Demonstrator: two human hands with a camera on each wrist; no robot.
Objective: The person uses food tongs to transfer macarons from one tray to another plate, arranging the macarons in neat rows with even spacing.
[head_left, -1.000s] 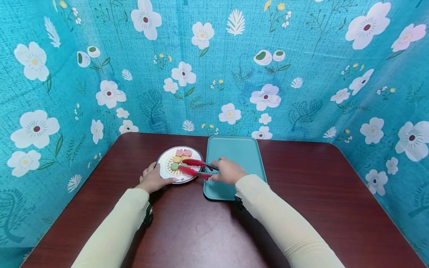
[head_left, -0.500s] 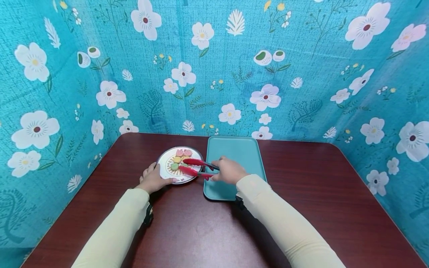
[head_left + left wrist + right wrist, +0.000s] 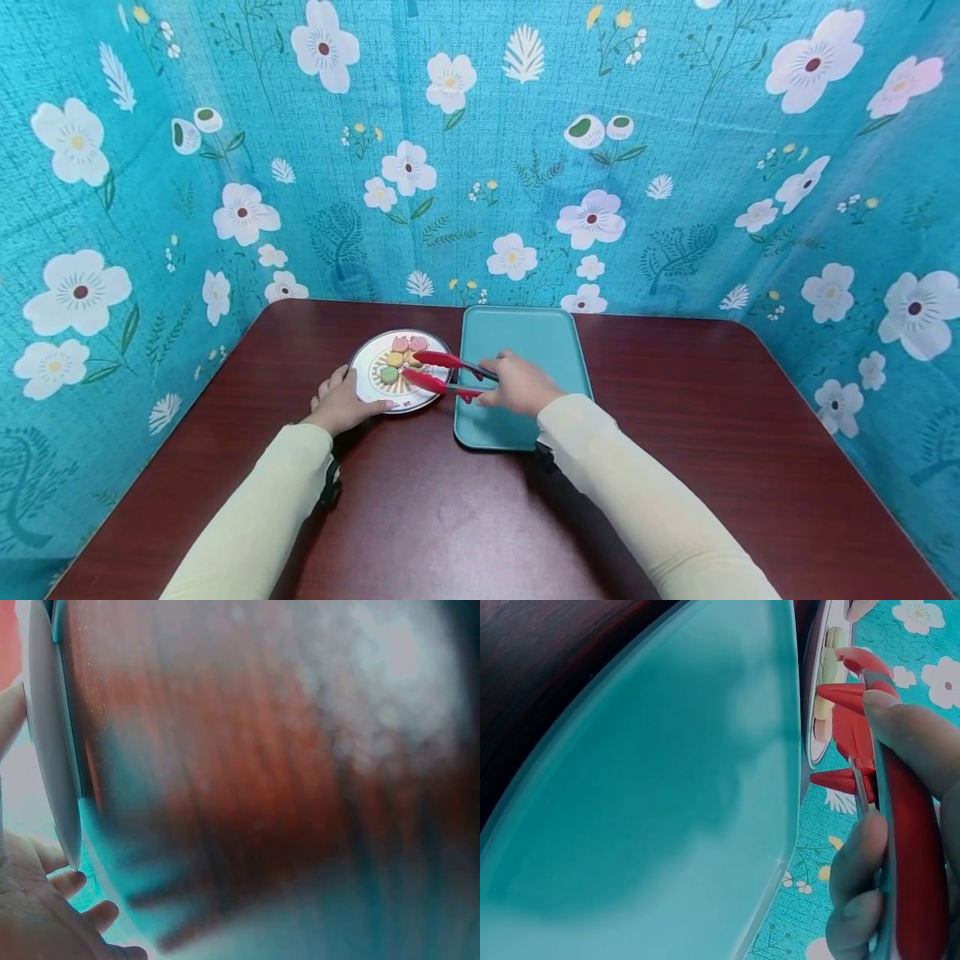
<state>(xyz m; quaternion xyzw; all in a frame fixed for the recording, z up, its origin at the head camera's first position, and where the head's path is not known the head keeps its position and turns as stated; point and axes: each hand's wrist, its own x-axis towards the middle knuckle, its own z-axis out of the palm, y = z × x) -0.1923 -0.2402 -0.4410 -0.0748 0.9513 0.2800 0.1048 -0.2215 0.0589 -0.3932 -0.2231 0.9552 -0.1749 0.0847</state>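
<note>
My left hand (image 3: 341, 404) holds the left side of a white patterned plate (image 3: 366, 367), thumb along its near rim. Several macarons lie on the plate: pink ones (image 3: 401, 343) at the back, yellow ones (image 3: 394, 359) in the middle and a green one (image 3: 389, 374) in front. My right hand (image 3: 521, 385) grips red-tipped tongs (image 3: 437, 358), their tips apart over the plate's right half; I cannot tell whether a macaron is between them. In the right wrist view my fingers and thumb wrap the red-and-metal tongs handle (image 3: 919, 862).
A teal rectangular tray (image 3: 525, 329) stands just right of the plate, under my right hand. Both are on a dark reddish-brown table (image 3: 675, 400). Blue flowered cloth (image 3: 465, 192) hangs behind and at both sides.
My right hand and the tongs have shifted slightly to the right, the tips drawing back a little across the plate. The left hand and plate stay in place.
</note>
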